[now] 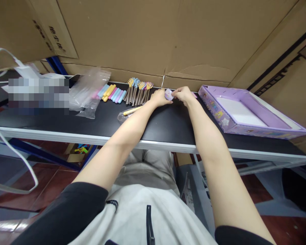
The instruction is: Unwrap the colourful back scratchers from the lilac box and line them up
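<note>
A small purple-and-white printed card [169,94] is between my two hands, above the back part of the black table [168,126]. My right hand [183,94] pinches its right edge with thumb and fingers. My left hand [159,97] closes on its left side; some of those fingers are hidden. Just left of that hand lie several small claw-headed back scratchers [137,95] with metal stems and yellow, blue or pink heads. Under my left forearm, a yellow stick [131,111] rests on a crumpled clear wrapper [122,117]. A pink piece [194,95] shows partly behind my right hand.
Several pastel tubes [113,93] lie left of the scratchers, beside clear plastic bags [85,93]. A purple open display box [229,115] stands at the right. Cardboard [132,37] walls the back. A white cable [12,143] hangs over the left front edge.
</note>
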The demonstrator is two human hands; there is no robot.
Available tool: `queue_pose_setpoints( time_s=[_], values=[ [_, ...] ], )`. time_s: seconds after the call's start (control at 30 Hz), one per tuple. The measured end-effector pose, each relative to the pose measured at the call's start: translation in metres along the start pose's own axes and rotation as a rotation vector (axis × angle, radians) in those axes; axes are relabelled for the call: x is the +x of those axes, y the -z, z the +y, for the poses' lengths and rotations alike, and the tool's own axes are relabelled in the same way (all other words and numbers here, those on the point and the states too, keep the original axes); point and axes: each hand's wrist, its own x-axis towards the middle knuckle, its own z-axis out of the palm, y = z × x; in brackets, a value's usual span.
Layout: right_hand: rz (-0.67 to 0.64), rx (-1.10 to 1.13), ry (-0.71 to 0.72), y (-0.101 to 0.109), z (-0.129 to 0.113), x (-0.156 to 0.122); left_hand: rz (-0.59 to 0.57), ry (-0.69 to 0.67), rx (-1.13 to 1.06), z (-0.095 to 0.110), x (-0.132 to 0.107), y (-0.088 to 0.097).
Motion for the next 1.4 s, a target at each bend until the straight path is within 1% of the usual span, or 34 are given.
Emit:
queue_pose_setpoints(
  time_s=[0.13, 0.27, 0.37, 0.43, 0.5, 0.57, 0.63, 0.67, 0.73, 0.8, 0.87, 0.93, 1.0, 1.1, 1.2, 1.3, 1.4],
  values=[
    [0.015, 0.005, -0.017, 0.001, 0.000, 0.000, -0.084, 0.058, -0.102, 0.001, 0.001, 0.012],
    [0.101, 0.014, -0.031, 0.000, 0.002, 0.005, -0.125, 0.178, -0.081, 0.001, 0.000, 0.031],
    [0.177, -0.011, 0.022, -0.001, 0.006, 0.011, -0.163, 0.234, -0.108, -0.003, -0.005, 0.045],
    [0.221, -0.047, 0.071, -0.001, 0.009, 0.015, -0.205, 0.225, -0.148, -0.006, -0.011, 0.052],
    [0.251, -0.077, 0.115, 0.000, 0.012, 0.019, -0.243, 0.184, -0.216, -0.008, -0.019, 0.055],
    [0.275, -0.103, 0.160, 0.000, 0.014, 0.023, -0.244, 0.155, -0.299, -0.008, -0.025, 0.055],
    [0.308, -0.130, 0.222, 0.001, 0.016, 0.027, -0.175, 0.157, -0.387, -0.007, -0.028, 0.054],
    [0.327, -0.140, 0.263, 0.001, 0.016, 0.029, -0.113, 0.175, -0.433, -0.006, -0.028, 0.054],
    [0.358, -0.151, 0.352, 0.000, 0.015, 0.031, 0.035, 0.233, -0.542, -0.005, -0.026, 0.054],
    [0.356, -0.164, 0.444, -0.003, 0.011, 0.032, 0.189, 0.289, -0.683, -0.006, -0.023, 0.057],
    [0.318, -0.195, 0.526, -0.008, 0.003, 0.028, 0.327, 0.329, -0.825, -0.009, -0.019, 0.060],
    [0.253, -0.240, 0.586, -0.015, -0.006, 0.021, 0.447, 0.374, -0.932, -0.015, -0.016, 0.063],
    [0.166, -0.279, 0.617, -0.022, -0.015, 0.010, 0.532, 0.435, -0.997, -0.021, -0.014, 0.065],
    [0.018, -0.308, 0.645, -0.030, -0.025, -0.007, 0.599, 0.508, -1.049, -0.030, -0.011, 0.065],
    [-0.089, -0.315, 0.666, -0.034, -0.032, -0.024, 0.630, 0.533, -1.080, -0.035, -0.010, 0.064],
    [-0.149, -0.345, 0.667, -0.034, -0.039, -0.038, 0.628, 0.527, -1.101, -0.037, -0.009, 0.063],
    [-0.158, -0.369, 0.612, -0.033, -0.047, -0.050, 0.600, 0.512, -1.126, -0.037, -0.009, 0.063]
  ],
)
